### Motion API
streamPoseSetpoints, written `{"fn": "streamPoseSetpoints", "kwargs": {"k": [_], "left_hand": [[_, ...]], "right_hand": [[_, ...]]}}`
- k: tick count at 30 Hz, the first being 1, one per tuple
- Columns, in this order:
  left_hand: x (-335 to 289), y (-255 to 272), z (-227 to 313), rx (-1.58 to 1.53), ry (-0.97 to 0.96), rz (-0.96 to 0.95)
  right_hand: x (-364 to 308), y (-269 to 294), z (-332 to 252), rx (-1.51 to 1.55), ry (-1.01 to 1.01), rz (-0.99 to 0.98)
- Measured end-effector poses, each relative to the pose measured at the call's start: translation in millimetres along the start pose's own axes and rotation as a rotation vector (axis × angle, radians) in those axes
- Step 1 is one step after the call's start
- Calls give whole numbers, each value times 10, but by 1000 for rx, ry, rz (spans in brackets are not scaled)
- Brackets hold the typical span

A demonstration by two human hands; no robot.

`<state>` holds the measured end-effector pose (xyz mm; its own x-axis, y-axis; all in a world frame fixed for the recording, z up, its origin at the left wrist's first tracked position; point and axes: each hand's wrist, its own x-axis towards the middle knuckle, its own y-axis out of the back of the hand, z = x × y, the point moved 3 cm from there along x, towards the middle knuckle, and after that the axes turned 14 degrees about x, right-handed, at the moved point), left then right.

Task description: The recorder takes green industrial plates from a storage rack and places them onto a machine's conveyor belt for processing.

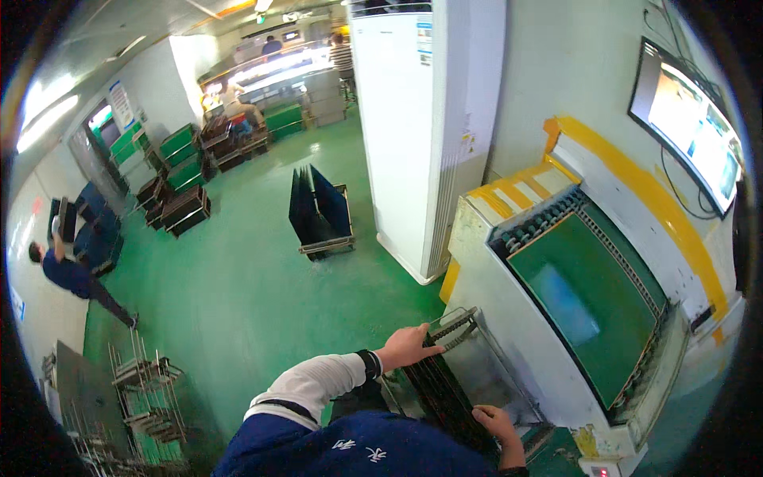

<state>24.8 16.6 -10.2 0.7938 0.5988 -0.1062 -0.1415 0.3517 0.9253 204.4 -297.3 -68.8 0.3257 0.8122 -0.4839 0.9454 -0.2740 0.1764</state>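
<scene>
Tilt could come from uneven lifting: your left hand (405,350) has its fingers gripping the far end of the dark rack (445,391), while your right hand (498,425) sits at its near end, its grip too hidden to tell. The rack's edge could also catch the grey metal panel (483,378) just beside it, below the white machine (517,314); green floor (254,294) leftward offers more room.
</scene>
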Motion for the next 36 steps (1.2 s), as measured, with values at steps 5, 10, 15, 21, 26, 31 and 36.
{"fn": "streamPoseSetpoints", "kwargs": {"k": [5,10,15,21,26,31,36], "left_hand": [[-16,48,5,-29,-9,-20],[-61,76,26,-62,-13,30],[-43,101,13,-17,4,-78],[-4,61,29,-7,-13,-42],[-28,85,14,-1,-16,-30],[6,65,40,7,-22,-51],[-23,117,54,4,3,-76]], "right_hand": [[-49,-70,-118,-110,32,129],[-30,-66,-129,-185,228,260],[70,-11,-50,-277,251,272],[239,28,221,-324,25,109],[290,32,131,-415,-65,71],[379,88,417,-596,-149,45],[187,-104,-35,-565,-45,98]]}}
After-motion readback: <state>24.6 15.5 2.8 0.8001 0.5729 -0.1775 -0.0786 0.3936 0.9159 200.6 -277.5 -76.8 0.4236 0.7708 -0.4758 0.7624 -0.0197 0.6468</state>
